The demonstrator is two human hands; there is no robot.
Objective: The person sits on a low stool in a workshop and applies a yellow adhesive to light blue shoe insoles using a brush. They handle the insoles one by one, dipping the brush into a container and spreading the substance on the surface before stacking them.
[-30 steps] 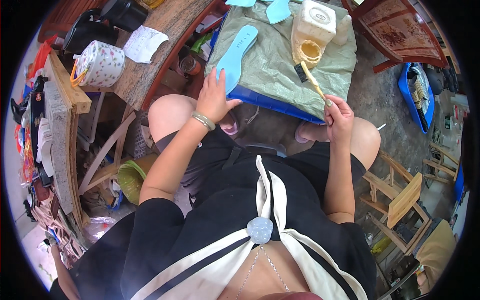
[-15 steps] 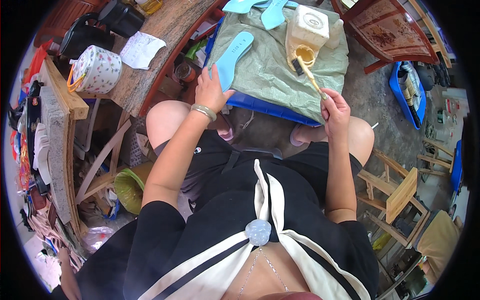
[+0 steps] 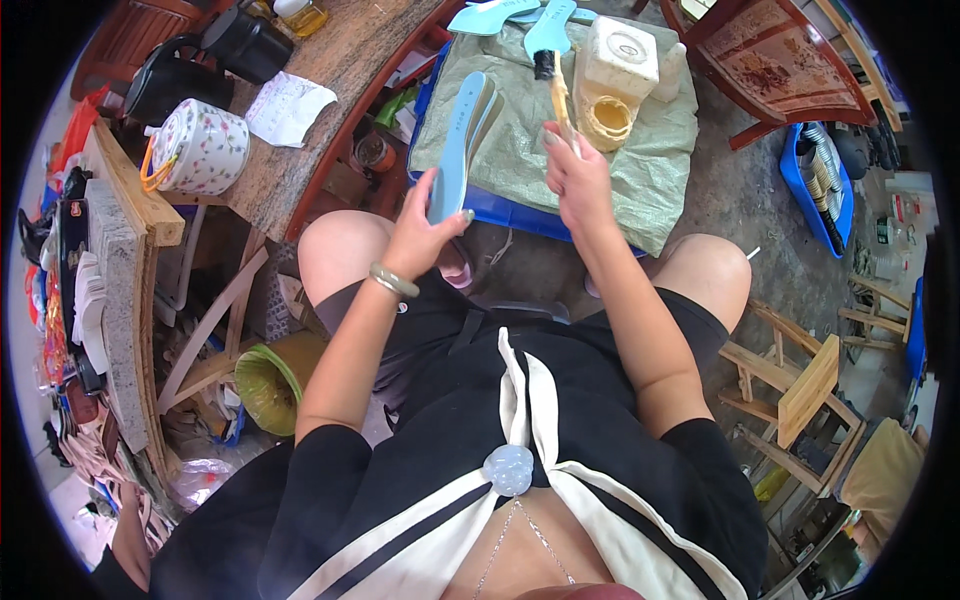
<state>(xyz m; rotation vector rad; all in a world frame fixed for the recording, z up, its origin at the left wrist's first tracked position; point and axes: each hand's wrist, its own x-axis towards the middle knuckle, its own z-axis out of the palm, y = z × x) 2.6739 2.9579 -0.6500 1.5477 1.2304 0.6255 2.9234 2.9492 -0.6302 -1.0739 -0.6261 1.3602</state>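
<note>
My left hand (image 3: 422,228) is closed around the heel end of a light-blue shoe insole (image 3: 460,135). The insole is tilted up on its long edge, and a second layer shows along its right side. In my right hand (image 3: 580,185) is a brush (image 3: 559,95) with a pale handle and dark bristles, pointing away from me. The bristles hang in view over the near end of another blue insole (image 3: 549,28); whether they touch it I cannot tell. Right of the brush stands a white plastic jug (image 3: 618,55), its round opening (image 3: 608,118) crusted with yellowish residue.
A green woven sheet (image 3: 655,180) covers the work surface over a blue tray (image 3: 500,212). More insoles (image 3: 485,18) lie at its far edge. At left, a stone-topped table (image 3: 270,175) bears a flowered pot (image 3: 200,145) and paper (image 3: 290,108). A wooden chair (image 3: 775,55) stands far right.
My left hand has gripped the insole and tipped it up from lying flat. My right hand has moved left and away from me, carrying the brush from the jug's opening.
</note>
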